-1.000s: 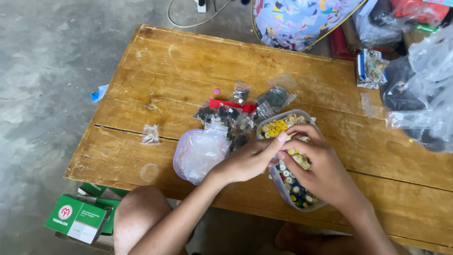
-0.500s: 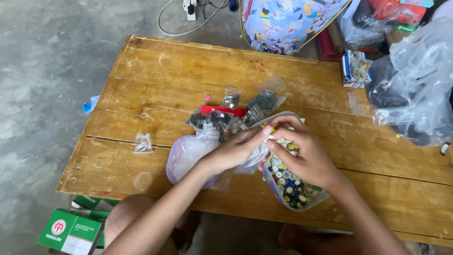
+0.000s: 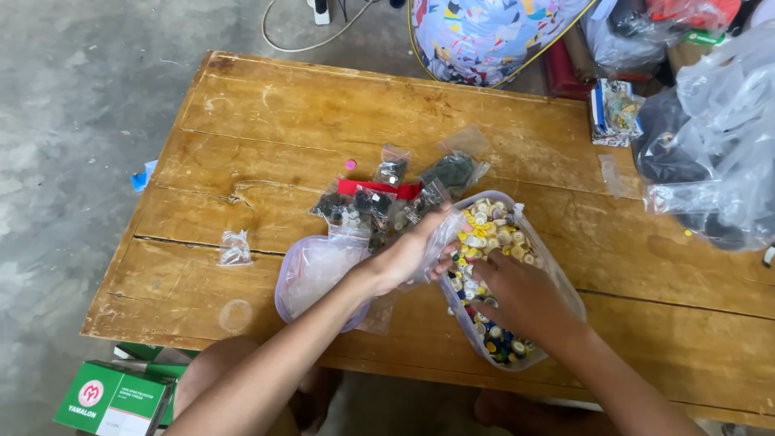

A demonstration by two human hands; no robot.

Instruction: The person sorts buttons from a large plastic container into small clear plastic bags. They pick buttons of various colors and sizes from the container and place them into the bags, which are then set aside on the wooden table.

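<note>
A clear plastic tub (image 3: pixel 557 274) full of small coloured buttons (image 3: pixel 494 228) lies on the wooden table (image 3: pixel 266 113). My right hand (image 3: pixel 517 295) reaches into the tub, fingers down among the buttons. My left hand (image 3: pixel 408 254) holds a small clear plastic bag (image 3: pixel 442 236) at the tub's left rim, close to my right fingers. Its translucent lid (image 3: pixel 311 270) lies to the left, under my left forearm. Several small zip bags (image 3: pixel 379 202) with dark pieces are piled just beyond my hands.
One small clear bag (image 3: pixel 234 248) lies alone at the left. A pink button (image 3: pixel 350 164) sits farther back. Large plastic bags (image 3: pixel 718 145) crowd the right end. A patterned bag (image 3: pixel 492 32) stands behind the table. Green boxes (image 3: pixel 113 396) rest on the floor.
My hands have drawn together at the tub's left rim. My left hand now holds the small clear bag, and my right fingers have sunk among the buttons. The camera has shifted slightly.
</note>
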